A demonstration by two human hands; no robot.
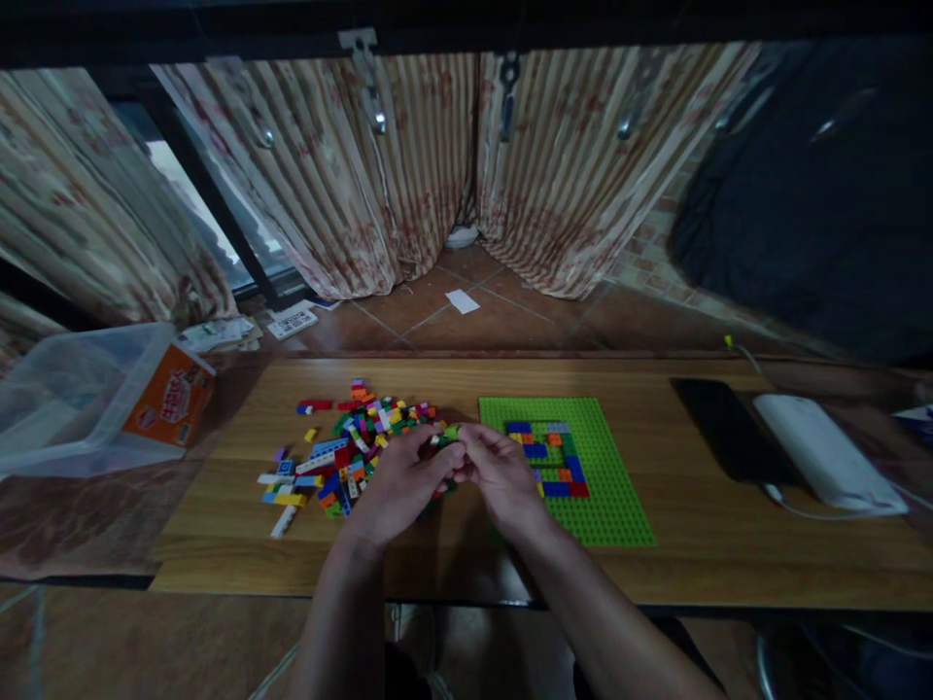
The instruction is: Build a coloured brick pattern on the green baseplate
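Observation:
My left hand [404, 478] and my right hand [504, 478] meet over the table, between the brick pile and the baseplate. Their fingertips close together around a small green toy brick [452, 432], partly covered by the fingers. On the left, beside and behind my left hand, lies a loose heap of mixed-colour toy bricks [342, 457]. To the right is a green studded baseplate [619, 506]. A low outline of blue, red, orange and other bricks [574, 469] is built on it, its left side partly hidden by my right hand.
A clear plastic tub [80, 399] with an orange label stands at the table's left. On the right of the wooden table [219, 544] lie a black phone [729, 423] and a white power bank [823, 447] with a cable. Striped curtains [423, 165] hang beyond.

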